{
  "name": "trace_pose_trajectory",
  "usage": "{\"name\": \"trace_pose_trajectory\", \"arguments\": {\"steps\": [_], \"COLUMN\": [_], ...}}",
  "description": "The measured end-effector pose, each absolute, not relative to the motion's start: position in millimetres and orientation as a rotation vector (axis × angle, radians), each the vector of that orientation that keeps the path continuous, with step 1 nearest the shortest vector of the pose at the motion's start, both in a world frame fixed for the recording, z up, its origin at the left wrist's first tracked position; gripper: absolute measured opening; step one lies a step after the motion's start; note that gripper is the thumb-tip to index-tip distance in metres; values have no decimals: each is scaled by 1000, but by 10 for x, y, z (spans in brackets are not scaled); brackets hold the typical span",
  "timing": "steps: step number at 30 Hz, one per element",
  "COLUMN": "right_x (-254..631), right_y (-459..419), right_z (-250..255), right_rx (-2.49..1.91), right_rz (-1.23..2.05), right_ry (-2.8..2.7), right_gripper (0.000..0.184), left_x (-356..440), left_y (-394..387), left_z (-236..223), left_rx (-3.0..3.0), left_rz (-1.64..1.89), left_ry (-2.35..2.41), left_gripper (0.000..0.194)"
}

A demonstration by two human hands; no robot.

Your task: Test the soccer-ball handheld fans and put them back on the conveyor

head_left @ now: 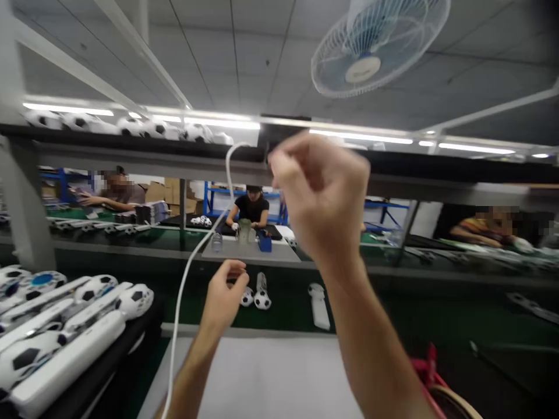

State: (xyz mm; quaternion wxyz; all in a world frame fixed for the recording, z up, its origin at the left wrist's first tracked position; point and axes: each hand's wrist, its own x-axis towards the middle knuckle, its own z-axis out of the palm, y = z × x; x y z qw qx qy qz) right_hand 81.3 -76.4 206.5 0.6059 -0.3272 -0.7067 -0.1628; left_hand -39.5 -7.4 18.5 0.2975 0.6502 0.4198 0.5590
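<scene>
Shelf (144,152) and right hand (326,198) meet in the upper middle of the view: the hand is raised before the shelf's front edge, its fingers bent inward and so blurred that I cannot tell whether they grip anything. The left hand (223,294) is lower, half open, with a gap between thumb and forefinger, over the near edge of the green belt (288,311). Beside its fingertips, on the belt, is a small football-headed gadget (247,297), partly covered by the hand; a second gadget (262,299) lies just right of it. A white gadget (320,308) lies farther right, near the raised forearm.

A white cable (187,273) hangs from the shelf and crosses in front, left of the left hand, down to that forearm. The pale bench (271,372) spreads below. At its left, football gadgets (74,343) crowd a black tray (142,326) up to its right edge. A gray post (30,203) stands behind them. A red object (431,364) is by the bench's right side. Across the belt sits a co-worker (252,208), near a blue box (264,241); a fan (371,64) hangs overhead.
</scene>
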Motion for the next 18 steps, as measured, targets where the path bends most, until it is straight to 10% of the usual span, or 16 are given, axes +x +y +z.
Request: {"name": "trace_pose_trajectory", "arguments": {"steps": [8, 18], "right_x": [2378, 3242], "right_y": [384, 588], "right_z": [-192, -1206], "right_rx": [-2200, -2099], "right_rz": [283, 581], "right_ry": [-1156, -720], "right_gripper": [39, 44], "left_x": [160, 1307], "left_y": [365, 1690], "left_z": [-487, -720], "left_rx": [2003, 2111], "left_rz": [978, 376], "left_ry": [1476, 1788], "left_gripper": [18, 37]}}
